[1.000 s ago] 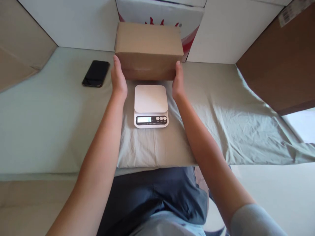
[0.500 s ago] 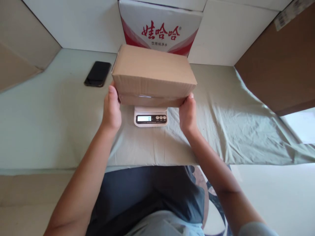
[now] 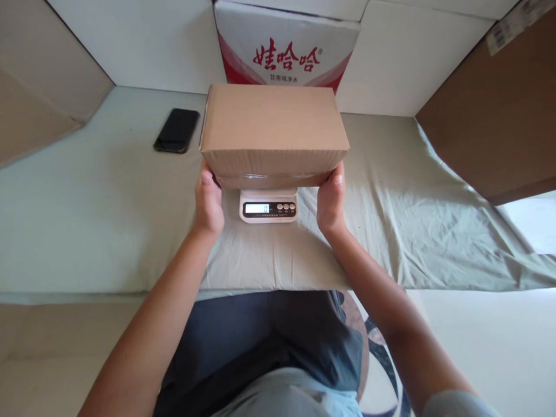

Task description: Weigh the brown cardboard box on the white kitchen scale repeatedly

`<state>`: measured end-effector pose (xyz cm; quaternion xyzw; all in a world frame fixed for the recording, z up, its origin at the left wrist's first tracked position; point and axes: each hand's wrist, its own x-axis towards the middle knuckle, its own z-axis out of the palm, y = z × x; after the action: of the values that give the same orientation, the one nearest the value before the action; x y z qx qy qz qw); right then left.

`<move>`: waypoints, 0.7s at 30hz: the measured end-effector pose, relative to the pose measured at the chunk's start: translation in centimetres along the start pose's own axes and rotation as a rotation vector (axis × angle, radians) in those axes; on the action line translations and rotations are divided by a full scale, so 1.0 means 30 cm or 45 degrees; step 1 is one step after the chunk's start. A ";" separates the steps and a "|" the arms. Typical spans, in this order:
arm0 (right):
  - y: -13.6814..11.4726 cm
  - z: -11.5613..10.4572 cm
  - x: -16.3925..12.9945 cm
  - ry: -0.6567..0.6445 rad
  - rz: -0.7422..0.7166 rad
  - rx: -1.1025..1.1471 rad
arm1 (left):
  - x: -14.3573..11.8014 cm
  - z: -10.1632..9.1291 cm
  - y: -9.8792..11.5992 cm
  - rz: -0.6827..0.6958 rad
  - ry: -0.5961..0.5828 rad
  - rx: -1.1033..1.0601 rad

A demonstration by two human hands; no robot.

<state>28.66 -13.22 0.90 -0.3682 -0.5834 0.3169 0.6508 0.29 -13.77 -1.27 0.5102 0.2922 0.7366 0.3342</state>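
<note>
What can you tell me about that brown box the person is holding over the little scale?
The brown box is plain corrugated cardboard, oblong, shut, with clear tape glinting along its near lower edge. It lies level, long side across the view, above the white scale, hiding the platform; whether it rests on it cannot be told. The left hand and right hand grip its near bottom corners. A printed red-and-white carton stands behind it.

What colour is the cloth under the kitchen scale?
Pale sage green, a plain cloth with no pattern, seen in the head view beneath the scale.
</note>
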 end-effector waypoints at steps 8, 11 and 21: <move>0.058 0.007 -0.030 0.028 -0.031 0.074 | -0.008 -0.020 0.001 -0.125 -0.039 0.031; 0.072 0.003 -0.042 0.036 -0.033 0.067 | -0.009 -0.014 0.011 -0.143 -0.049 0.043; 0.135 -0.009 -0.051 0.012 -0.056 0.098 | -0.017 -0.013 0.003 -0.128 -0.009 0.049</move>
<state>28.80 -12.41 -3.36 -0.3313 -0.5757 0.3232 0.6741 0.03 -14.26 -1.62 0.5038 0.3303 0.7113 0.3621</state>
